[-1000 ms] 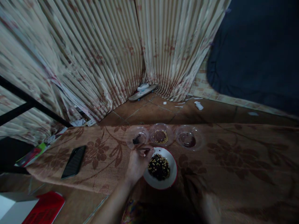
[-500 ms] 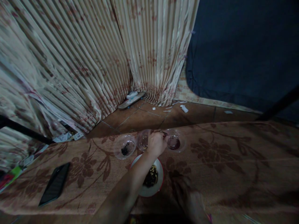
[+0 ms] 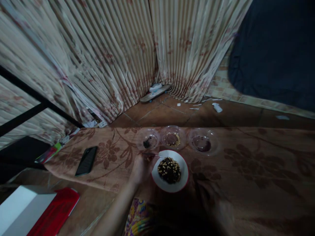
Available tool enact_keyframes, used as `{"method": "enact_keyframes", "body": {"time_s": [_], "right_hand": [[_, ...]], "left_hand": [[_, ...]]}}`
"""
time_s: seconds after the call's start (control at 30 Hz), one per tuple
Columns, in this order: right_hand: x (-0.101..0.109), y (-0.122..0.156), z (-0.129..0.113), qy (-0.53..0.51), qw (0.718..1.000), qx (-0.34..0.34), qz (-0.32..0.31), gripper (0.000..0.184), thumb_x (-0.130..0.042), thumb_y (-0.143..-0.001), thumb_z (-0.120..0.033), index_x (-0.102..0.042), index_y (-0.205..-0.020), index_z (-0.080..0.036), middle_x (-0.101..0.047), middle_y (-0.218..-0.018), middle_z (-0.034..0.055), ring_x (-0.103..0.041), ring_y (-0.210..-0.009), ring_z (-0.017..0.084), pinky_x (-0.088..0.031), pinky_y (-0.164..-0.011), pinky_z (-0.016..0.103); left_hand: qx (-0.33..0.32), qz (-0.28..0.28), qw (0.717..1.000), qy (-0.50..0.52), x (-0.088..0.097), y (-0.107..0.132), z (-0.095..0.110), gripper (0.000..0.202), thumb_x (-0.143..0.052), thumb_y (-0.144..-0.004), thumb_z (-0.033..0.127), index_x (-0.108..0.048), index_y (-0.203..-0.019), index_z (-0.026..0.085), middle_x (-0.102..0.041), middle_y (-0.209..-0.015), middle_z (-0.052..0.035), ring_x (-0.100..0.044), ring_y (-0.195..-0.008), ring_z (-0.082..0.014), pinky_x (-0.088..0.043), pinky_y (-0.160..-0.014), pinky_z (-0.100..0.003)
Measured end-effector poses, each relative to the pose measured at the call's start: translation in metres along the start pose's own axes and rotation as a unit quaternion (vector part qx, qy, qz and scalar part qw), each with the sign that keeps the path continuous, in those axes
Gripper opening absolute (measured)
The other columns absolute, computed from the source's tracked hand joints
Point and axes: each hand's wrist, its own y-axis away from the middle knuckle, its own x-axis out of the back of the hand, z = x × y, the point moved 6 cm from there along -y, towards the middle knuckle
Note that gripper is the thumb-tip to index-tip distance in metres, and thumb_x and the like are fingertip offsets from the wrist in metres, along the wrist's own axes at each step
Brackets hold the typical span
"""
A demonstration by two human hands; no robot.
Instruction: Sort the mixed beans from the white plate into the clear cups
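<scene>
My left hand [image 3: 139,167] is closed on a thin stick-like tool [image 3: 154,154] whose pale tip reaches the upper left rim of a white plate [image 3: 181,183]. The plate holds a heap of mixed dark and yellow beans [image 3: 168,169]. Behind it three clear bowls stand in a row: the left bowl [image 3: 142,137] holds a few dark beans, the middle bowl [image 3: 164,133] yellow ones, the right bowl [image 3: 213,147] a dark reddish patch. A dim blurred shape at the bottom right [image 3: 222,213] may be my right hand; its fingers do not show.
Everything rests on a brown floral cloth [image 3: 246,170]. A black phone [image 3: 86,160] lies to the left. A red flat object [image 3: 54,213] and a white box [image 3: 19,206] sit at lower left. A slipper [image 3: 156,91], striped curtains [image 3: 110,55] and a dark blue cloth [image 3: 275,49] lie beyond.
My left hand reached out over the right clear bowl, then drew back to the plate's left rim. The view swung left and back again.
</scene>
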Motion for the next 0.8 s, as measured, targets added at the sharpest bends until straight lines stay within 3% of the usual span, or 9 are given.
{"method": "enact_keyframes", "body": {"time_s": [0.13,0.3,0.47,0.8], "right_hand": [[0.001,0.002,0.001,0.011,1.000,-0.007,0.002,0.036,-0.038,-0.102,-0.039,-0.070,-0.109,-0.024,-0.074,-0.110,0.0055,-0.073,-0.086,0.018,-0.056,-0.067,0.025],[0.003,0.001,0.000,0.026,1.000,-0.011,0.008,0.042,-0.035,-0.103,-0.044,-0.071,-0.107,-0.023,-0.074,-0.107,0.0058,-0.073,-0.082,0.018,-0.055,-0.065,0.025],[0.006,-0.001,-0.003,0.031,0.999,-0.014,0.007,0.043,-0.034,-0.104,-0.045,-0.071,-0.107,-0.024,-0.074,-0.106,0.0047,-0.073,-0.079,0.017,-0.054,-0.061,0.026],[0.003,0.002,0.001,0.026,0.999,-0.025,-0.003,0.039,-0.036,-0.103,-0.043,-0.070,-0.109,-0.024,-0.073,-0.110,0.0053,-0.072,-0.086,0.019,-0.055,-0.069,0.028]], "left_hand": [[0.004,0.007,1.000,-0.024,-0.004,0.014,-0.006,0.007,-0.068,-0.088,0.024,-0.076,-0.087,0.023,-0.078,-0.086,-0.0021,-0.071,-0.082,-0.0182,-0.054,-0.085,-0.032],[-0.033,-0.018,0.997,-0.062,-0.009,0.008,0.005,0.011,-0.065,-0.091,0.024,-0.075,-0.090,0.026,-0.079,-0.092,-0.0003,-0.072,-0.094,-0.0197,-0.041,-0.108,-0.043],[-0.048,-0.060,0.993,-0.086,-0.015,0.004,0.009,0.011,-0.064,-0.092,0.022,-0.074,-0.089,0.026,-0.078,-0.093,0.0011,-0.071,-0.094,-0.0192,-0.037,-0.110,-0.045],[-0.070,-0.064,0.987,-0.129,-0.019,0.001,0.009,0.011,-0.063,-0.094,0.024,-0.074,-0.092,0.027,-0.078,-0.097,0.0019,-0.069,-0.100,-0.0197,-0.033,-0.113,-0.045]]}}
